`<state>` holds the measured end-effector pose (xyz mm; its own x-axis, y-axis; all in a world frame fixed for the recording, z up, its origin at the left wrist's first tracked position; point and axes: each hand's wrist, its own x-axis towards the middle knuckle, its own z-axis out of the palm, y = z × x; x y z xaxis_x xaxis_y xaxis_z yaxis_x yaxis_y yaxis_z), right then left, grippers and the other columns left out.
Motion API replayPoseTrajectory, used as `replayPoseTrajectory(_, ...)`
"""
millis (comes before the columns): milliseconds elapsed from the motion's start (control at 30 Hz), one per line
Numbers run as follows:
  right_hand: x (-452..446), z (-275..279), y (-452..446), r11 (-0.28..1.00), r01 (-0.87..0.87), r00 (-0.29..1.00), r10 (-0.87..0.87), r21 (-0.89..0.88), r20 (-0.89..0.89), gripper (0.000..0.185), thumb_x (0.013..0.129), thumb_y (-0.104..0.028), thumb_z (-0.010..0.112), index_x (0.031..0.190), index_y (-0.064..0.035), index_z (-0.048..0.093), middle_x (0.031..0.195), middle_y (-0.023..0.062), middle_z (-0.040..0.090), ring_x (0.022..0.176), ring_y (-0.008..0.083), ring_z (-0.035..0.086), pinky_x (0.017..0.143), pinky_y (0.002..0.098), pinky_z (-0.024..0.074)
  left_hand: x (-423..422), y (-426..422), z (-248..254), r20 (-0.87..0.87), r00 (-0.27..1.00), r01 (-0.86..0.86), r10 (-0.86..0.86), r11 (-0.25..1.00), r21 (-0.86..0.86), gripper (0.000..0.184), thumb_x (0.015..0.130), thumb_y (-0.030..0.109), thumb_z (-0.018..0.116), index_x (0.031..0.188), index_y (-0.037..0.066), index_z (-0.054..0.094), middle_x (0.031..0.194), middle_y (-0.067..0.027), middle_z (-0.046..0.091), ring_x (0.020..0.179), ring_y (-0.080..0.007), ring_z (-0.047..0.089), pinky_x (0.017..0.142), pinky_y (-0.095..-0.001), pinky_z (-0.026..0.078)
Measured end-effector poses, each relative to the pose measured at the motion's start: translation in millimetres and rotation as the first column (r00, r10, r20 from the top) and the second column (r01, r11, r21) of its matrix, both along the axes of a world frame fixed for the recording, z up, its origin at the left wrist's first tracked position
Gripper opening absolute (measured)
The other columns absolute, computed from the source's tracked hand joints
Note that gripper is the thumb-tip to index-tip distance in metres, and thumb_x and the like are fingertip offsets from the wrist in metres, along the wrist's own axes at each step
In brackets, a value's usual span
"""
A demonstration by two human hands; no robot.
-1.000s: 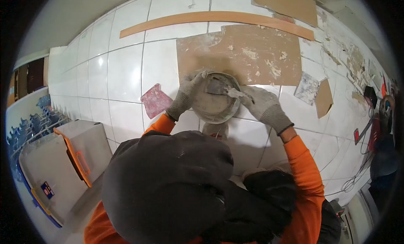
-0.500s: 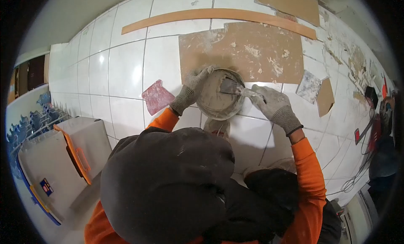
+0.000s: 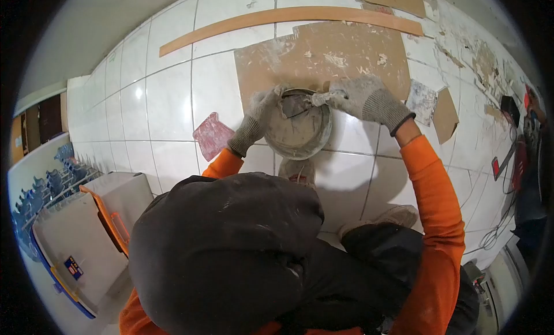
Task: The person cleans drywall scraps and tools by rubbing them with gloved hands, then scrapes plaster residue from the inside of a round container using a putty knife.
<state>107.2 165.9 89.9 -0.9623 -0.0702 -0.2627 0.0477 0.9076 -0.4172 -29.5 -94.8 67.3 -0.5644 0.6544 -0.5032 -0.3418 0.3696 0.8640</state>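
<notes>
A round bucket (image 3: 324, 140) of grey-beige paste stands on the tiled floor in front of me. My gloved left hand (image 3: 262, 111) is closed on its left rim. In my gloved right hand (image 3: 356, 97) is the handle of a putty knife (image 3: 296, 105), whose dark, paste-smeared blade lies over the paste near the bucket's far left side. Beyond the bucket lies a brown cardboard sheet (image 3: 346, 53) spotted with dried bits. A reddish, dusty piece (image 3: 212, 136) rests left of my left hand.
A long wooden strip (image 3: 288, 15) lies across the far floor. Right of the cardboard are a whitish smeared piece (image 3: 422, 101) and a brown scrap (image 3: 445, 115). Plastic storage boxes (image 3: 75, 242) stand at the left; cables (image 3: 495, 234) run along the right. My shoe (image 3: 297, 172) is close to the bucket.
My right hand has moved up and away from me, taking the putty knife's blade from the middle of the paste toward the far left rim. My left hand still holds the bucket.
</notes>
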Motion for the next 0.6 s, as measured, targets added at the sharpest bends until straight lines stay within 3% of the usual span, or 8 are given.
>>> replayPoseTrajectory(100,-15.4,0.2,-3.0,0.994,-0.107,0.986,0.102,-0.033,-0.130,0.058,0.099,-0.065,0.039,0.110,-0.0162,0.069,0.096,0.0122,0.072,0.098,0.0298,0.069,0.091,0.0464,0.0531,4.7,14.1,9.5,-0.015,0.999,0.050,-0.049,0.994,0.100,0.047,0.104,0.036,0.049,0.124,-0.004,0.064,0.113,-0.0102,0.069,0.102,-0.0159,0.065,0.091,-0.0309,0.052)
replayPoseTrajectory(200,-30.0,43.9,-15.8,0.998,-0.054,0.986,0.048,0.031,0.158,0.058,0.099,-0.064,0.040,0.107,-0.0161,0.070,0.101,0.0115,0.072,0.102,0.0297,0.069,0.093,0.0457,0.0534,2.9,15.5,2.5,-0.004,0.996,0.093,-0.093,0.990,0.110,0.048,0.105,0.036,0.047,0.126,-0.005,0.063,0.115,-0.0116,0.069,0.108,-0.0175,0.065,0.095,-0.0311,0.051)
replayPoseTrajectory(233,-32.2,47.6,-15.2,0.998,-0.057,0.983,0.050,0.035,0.178,0.057,0.099,-0.064,0.040,0.108,-0.0165,0.070,0.102,0.0114,0.072,0.104,0.0299,0.068,0.093,0.0451,0.0531,-0.7,16.7,-1.1,-0.005,0.994,0.108,-0.108,0.988,0.108,0.049,0.105,0.036,0.046,0.126,-0.005,0.062,0.116,-0.0120,0.069,0.110,-0.0180,0.065,0.096,-0.0310,0.051)
replayPoseTrajectory(300,-32.5,51.3,-16.5,0.997,-0.071,0.972,0.062,0.029,0.227,0.055,0.100,-0.062,0.040,0.111,-0.0174,0.070,0.106,0.0113,0.072,0.106,0.0302,0.067,0.094,0.0438,0.0527,-0.4,14.8,-0.4,-0.191,0.965,0.198,-0.181,0.978,0.073,0.050,0.105,0.038,0.045,0.126,-0.005,0.062,0.114,-0.0124,0.070,0.107,-0.0184,0.066,0.094,-0.0314,0.052)
replayPoseTrajectory(400,-27.3,43.6,-9.9,0.992,-0.109,0.973,0.095,0.058,0.212,0.052,0.100,-0.060,0.043,0.116,-0.0184,0.069,0.109,0.0101,0.071,0.107,0.0298,0.067,0.097,0.0428,0.0513,-7.5,9.9,-19.8,-0.300,0.929,0.221,-0.215,0.975,-0.014,0.052,0.105,0.040,0.044,0.124,-0.004,0.063,0.107,-0.0116,0.071,0.102,-0.0179,0.067,0.089,-0.0318,0.054)
replayPoseTrajectory(433,-20.3,40.9,-3.3,0.997,-0.074,0.984,0.074,-0.008,0.163,0.053,0.099,-0.061,0.043,0.118,-0.0179,0.068,0.111,0.0100,0.070,0.109,0.0295,0.066,0.098,0.0433,0.0500,-8.1,10.9,-19.2,-0.307,0.928,0.206,-0.211,0.977,-0.048,0.053,0.105,0.042,0.044,0.124,-0.004,0.064,0.104,-0.0111,0.071,0.100,-0.0175,0.067,0.087,-0.0319,0.054)
replayPoseTrajectory(500,-1.7,34.3,16.5,0.989,-0.026,0.997,0.036,-0.147,0.067,0.058,0.097,-0.064,0.043,0.121,-0.0169,0.065,0.115,0.0098,0.069,0.114,0.0287,0.064,0.102,0.0442,0.0472,-9.0,12.5,3.0,-0.170,0.964,0.198,-0.202,0.979,-0.040,0.051,0.105,0.041,0.047,0.121,-0.004,0.066,0.099,-0.0099,0.072,0.096,-0.0167,0.067,0.083,-0.0316,0.055)
replayPoseTrajectory(600,11.2,30.7,31.8,0.991,-0.016,0.996,0.004,0.130,0.091,0.053,0.098,-0.061,0.045,0.125,-0.0184,0.064,0.118,0.0099,0.068,0.117,0.0276,0.062,0.104,0.0426,0.0457,-6.9,19.4,2.9,-0.078,0.986,0.139,-0.147,0.985,-0.102,0.048,0.103,0.040,0.052,0.119,-0.003,0.068,0.096,-0.0093,0.072,0.092,-0.0155,0.067,0.081,-0.0302,0.054)
